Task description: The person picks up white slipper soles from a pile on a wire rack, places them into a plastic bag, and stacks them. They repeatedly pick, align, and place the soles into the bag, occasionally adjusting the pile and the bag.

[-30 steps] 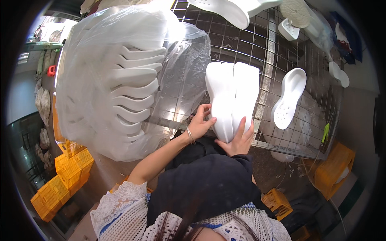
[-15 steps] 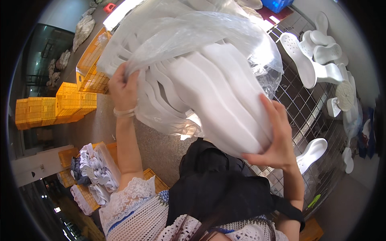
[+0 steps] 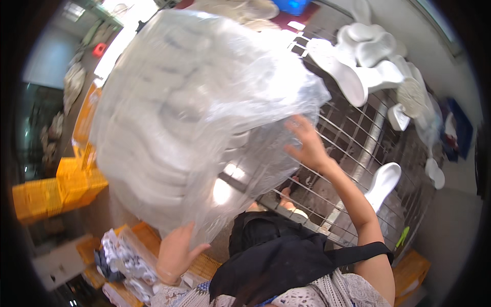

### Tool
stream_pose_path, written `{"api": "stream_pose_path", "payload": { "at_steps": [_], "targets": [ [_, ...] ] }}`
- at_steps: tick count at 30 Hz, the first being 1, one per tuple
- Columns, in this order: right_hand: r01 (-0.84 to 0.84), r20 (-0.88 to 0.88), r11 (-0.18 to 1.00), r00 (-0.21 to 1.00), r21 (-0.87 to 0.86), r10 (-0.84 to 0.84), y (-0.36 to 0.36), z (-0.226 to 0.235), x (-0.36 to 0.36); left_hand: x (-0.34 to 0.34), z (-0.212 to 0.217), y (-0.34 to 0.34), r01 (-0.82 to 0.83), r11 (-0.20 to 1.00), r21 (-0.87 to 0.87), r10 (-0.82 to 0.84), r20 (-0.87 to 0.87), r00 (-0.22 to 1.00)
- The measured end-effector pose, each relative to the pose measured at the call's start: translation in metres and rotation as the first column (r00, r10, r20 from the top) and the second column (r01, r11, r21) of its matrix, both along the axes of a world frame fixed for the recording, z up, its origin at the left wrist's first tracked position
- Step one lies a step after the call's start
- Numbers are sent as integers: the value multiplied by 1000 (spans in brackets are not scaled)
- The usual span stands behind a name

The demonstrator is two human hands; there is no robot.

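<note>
A big clear plastic bag full of stacked white shoe soles lies on a wire-grid rack in front of me. The soles show through the plastic as wavy layers, and the bag's loose mouth hangs toward me and to the right. At the bag's lower edge is my left hand, thumb stretched out, its fingers against the plastic and partly hidden. My right hand touches the loose film at the bag's right side with its fingers spread. Neither hand has a sole in it.
Loose white soles are heaped at the right of the wire rack; a single sole lies nearer. Yellow crates stand at the left. White and grey pieces sit in crates at lower left. A blue container is at the back.
The group of soles my right hand held is now inside the bag. The bag has shifted left and its film covers the soles. My left hand has dropped toward me; my right hand has moved left and up.
</note>
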State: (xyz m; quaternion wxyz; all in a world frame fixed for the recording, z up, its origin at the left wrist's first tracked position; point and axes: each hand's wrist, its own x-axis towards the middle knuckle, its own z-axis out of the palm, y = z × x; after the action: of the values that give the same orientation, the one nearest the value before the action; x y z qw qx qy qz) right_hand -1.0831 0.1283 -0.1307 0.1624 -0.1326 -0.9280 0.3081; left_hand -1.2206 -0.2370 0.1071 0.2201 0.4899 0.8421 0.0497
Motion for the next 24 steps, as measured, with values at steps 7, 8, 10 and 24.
{"api": "stream_pose_path", "payload": {
  "at_steps": [7, 8, 10, 24],
  "targets": [
    [850, 339, 510, 523, -135, -782, 236, 11, 37, 45, -71, 260, 44, 839, 542, -189, 216, 958],
    [767, 281, 637, 629, -75, -725, 239, 19, 37, 51, -86, 315, 230, 727, 648, -348, 58, 936],
    [693, 199, 719, 699, 52, -687, 228, 36, 52, 51, -114, 418, 404, 632, 661, -376, -195, 906],
    [934, 594, -288, -110, -213, -797, 27, -32, 375, 156, -206, 725, 603, 694, 394, -90, -783, 615]
  ]
}}
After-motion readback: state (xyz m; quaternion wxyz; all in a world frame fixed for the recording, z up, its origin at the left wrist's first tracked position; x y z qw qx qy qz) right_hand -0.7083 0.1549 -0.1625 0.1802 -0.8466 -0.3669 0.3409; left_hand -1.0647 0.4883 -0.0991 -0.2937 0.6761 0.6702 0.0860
